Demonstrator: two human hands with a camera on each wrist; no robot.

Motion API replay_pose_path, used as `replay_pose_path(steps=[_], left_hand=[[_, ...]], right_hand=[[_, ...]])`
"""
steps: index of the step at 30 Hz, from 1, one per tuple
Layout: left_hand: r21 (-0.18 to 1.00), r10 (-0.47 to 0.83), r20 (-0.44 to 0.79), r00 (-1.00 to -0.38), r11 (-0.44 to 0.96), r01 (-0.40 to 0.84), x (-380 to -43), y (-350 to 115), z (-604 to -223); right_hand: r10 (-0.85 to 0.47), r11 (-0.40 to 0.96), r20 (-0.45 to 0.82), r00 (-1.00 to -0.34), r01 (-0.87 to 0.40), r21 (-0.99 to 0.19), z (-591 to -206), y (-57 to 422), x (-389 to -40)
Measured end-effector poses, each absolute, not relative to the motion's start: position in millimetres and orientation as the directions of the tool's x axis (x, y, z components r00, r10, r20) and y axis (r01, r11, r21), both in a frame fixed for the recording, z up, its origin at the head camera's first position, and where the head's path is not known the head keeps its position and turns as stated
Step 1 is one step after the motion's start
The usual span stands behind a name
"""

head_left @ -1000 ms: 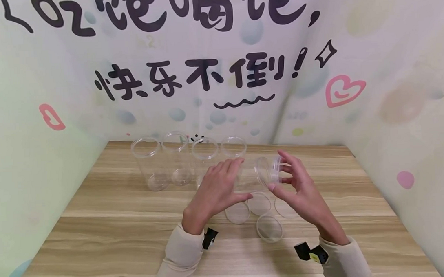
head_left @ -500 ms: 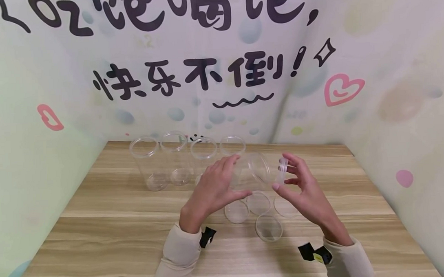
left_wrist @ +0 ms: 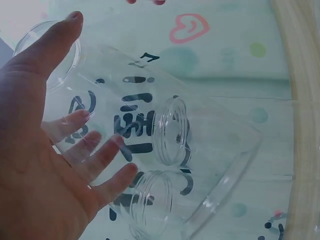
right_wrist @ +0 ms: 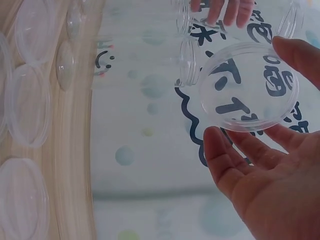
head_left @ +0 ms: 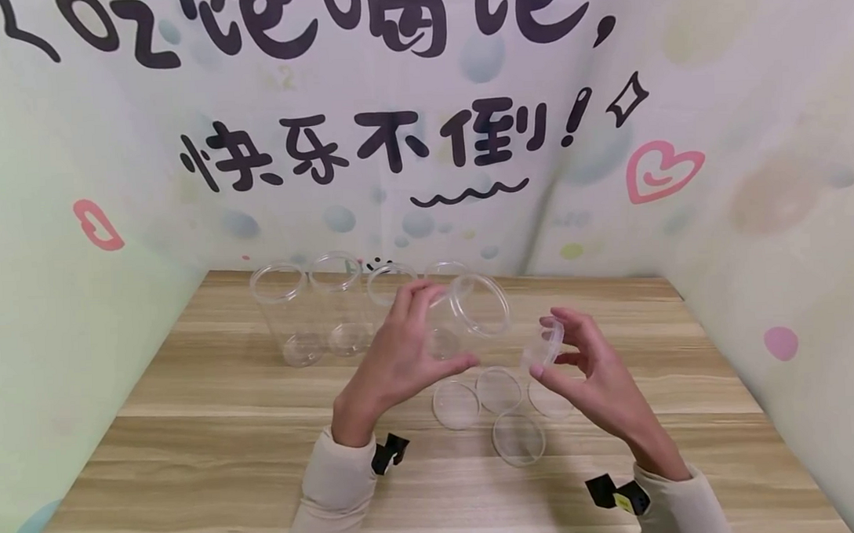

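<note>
My left hand (head_left: 398,354) grips a clear plastic jar (left_wrist: 215,135) around its side. The jar is tilted, its open mouth facing up and to the right towards my other hand. In the left wrist view the thumb and spread fingers wrap around the see-through wall. My right hand (head_left: 600,378) pinches a clear round lid (right_wrist: 250,87) by its edge, between the thumb and the fingers. This lid is held apart from the jar, to its right and a little lower, and stands nearly on edge in the head view.
Several open clear jars (head_left: 292,318) stand upright in a row at the back left of the wooden table (head_left: 215,462). In front of my hands several clear lids (head_left: 519,438) lie flat. A printed cloth wall (head_left: 326,215) rises behind the table.
The lid has come away from the jar's mouth and moved right and down with my right hand. My left hand has drifted left, tipping the jar's mouth further upward.
</note>
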State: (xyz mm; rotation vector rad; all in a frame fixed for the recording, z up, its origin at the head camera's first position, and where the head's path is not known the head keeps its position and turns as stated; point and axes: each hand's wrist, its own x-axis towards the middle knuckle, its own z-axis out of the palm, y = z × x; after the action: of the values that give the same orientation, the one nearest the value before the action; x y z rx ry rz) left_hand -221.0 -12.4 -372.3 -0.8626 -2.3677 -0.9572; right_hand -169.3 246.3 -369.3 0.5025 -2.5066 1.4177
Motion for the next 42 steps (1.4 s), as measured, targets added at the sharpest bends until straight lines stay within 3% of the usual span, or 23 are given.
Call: replay_pose_path(steps=[13,22,34,42], left_hand=[[0.476,0.281,0.623,-0.730,0.605,0.639,-224.5,-26.4,-369.5],[0.539,0.251,0.583,-0.773,0.592,0.599,-225.5,-34.8,-365.7],[0.615,0.267,0.459,-0.847,0.592,0.520,-221.3,-48.7,-367.7],[0.684,0.329,0.362,-0.872,0.542,0.489,-222.9,-53.6,-375.6]], right_hand=[[-0.138,0.521,0.255,-0.957,-0.289,-0.803,-386.2,261.7,-167.0],[-0.103,0.613,0.290,-0.951,-0.291,-0.735,-400.5,275.7,-164.4],[-0.133,0.713,0.278,-0.951,-0.287,-0.639,-422.0,293.8,-159.8],[-0.171,0.680,0.251,-0.953,-0.298,-0.670,-432.5,304.1,-157.8]])
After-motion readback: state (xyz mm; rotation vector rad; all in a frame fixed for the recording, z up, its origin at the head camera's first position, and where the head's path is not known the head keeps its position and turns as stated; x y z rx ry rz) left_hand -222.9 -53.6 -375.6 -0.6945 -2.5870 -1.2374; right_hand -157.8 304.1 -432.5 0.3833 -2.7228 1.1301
